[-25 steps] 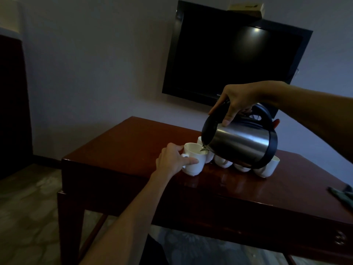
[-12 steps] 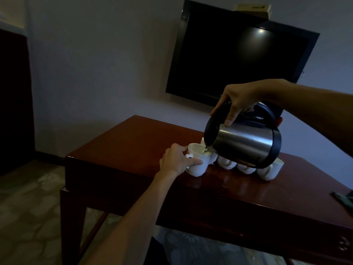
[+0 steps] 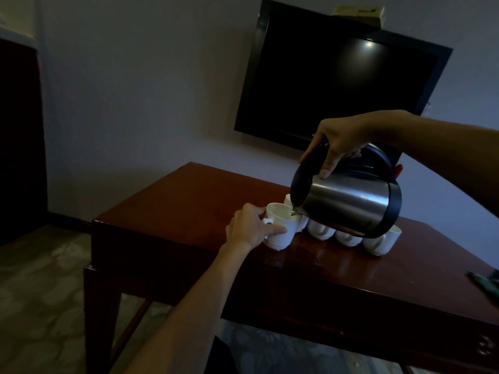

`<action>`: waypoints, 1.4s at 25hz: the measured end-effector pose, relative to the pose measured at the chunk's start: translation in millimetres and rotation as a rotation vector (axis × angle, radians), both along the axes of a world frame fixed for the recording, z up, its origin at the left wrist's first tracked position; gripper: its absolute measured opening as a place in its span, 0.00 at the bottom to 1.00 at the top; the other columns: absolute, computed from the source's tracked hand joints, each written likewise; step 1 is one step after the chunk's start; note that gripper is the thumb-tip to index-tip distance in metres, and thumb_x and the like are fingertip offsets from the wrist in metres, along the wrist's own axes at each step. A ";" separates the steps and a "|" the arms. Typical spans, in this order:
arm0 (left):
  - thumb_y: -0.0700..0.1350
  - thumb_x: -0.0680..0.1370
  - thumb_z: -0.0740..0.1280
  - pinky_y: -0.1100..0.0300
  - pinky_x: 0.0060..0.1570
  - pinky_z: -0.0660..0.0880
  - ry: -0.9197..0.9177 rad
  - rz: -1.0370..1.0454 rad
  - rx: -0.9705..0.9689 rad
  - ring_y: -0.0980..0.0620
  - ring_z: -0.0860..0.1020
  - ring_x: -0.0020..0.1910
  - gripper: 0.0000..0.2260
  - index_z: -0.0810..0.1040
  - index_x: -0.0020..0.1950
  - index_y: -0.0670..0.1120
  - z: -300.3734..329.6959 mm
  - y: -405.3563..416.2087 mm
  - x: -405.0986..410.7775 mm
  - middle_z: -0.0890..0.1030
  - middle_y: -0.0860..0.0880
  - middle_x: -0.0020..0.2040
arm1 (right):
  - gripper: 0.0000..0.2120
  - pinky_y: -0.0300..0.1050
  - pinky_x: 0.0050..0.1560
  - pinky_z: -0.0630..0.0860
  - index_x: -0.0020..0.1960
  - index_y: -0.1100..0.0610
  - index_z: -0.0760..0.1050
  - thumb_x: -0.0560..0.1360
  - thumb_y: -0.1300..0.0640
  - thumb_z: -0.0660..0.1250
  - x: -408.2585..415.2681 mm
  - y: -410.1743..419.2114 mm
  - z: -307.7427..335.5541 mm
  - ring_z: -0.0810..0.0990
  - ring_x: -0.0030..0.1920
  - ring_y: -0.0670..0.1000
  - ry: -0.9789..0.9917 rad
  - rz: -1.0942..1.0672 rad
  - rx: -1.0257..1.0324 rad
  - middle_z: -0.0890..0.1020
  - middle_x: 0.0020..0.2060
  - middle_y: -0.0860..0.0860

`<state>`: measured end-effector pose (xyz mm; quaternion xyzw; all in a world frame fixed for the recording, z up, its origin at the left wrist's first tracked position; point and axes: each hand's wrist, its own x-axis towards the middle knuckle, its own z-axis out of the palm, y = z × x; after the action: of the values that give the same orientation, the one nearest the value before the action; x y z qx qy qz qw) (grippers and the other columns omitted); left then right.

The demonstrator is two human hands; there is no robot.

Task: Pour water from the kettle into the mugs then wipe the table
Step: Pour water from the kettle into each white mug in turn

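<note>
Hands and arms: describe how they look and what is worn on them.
Both forearms are bare as far as the frame shows, with no sleeve in view. The left hand and the right hand wear no gloves, and no watch, ring or bracelet shows at either wrist. The dim light hides finer detail.

I see a dim room, and most of my picture is dark. The left side is almost black, so I cannot tell what stands there. A soft round glow sits on the black TV screen. The shiny kettle has bright streaks on its metal side. The white mugs look like the lightest things here. The table top is glossy and shows pale reflections under the mugs. The wall and TV edges lean and bend, more so near the sides of my picture. The floor looks soft and blotchy.
</note>
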<state>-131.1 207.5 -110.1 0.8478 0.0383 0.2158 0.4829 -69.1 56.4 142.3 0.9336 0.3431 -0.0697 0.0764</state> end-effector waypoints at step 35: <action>0.61 0.66 0.78 0.57 0.44 0.71 0.013 0.003 0.001 0.53 0.81 0.52 0.24 0.83 0.56 0.50 -2.0 0.6 -0.7 0.84 0.53 0.50 | 0.27 0.38 0.23 0.69 0.66 0.48 0.79 0.68 0.57 0.79 -17.6 10.4 32.5 0.69 0.21 0.45 -0.005 0.013 -0.015 0.76 0.24 0.50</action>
<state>-131.8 208.1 -112.1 0.8495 0.0428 0.2111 0.4817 -86.8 66.8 174.8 0.9308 0.3487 -0.0696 0.0848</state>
